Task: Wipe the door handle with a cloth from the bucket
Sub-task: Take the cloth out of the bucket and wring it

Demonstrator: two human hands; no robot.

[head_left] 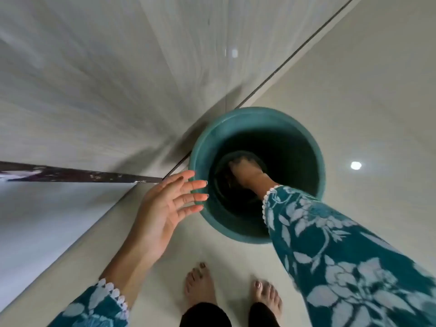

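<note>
A teal bucket point(254, 116) stands on the pale floor against the wall. My right hand point(247, 172) reaches deep inside it, down at the dark bottom, touching something greyish that may be the cloth point(245, 159); whether the fingers grip it I cannot tell. My left hand point(169, 204) hovers open, fingers spread, at the bucket's left rim, fingertips just over the edge. No door handle is in view.
A grey wood-grain wall or door panel point(106, 79) fills the upper left. A dark edge strip point(77, 174) runs along the left. My bare feet point(200, 286) stand on the floor just before the bucket. Glossy tiles point(365, 79) extend right.
</note>
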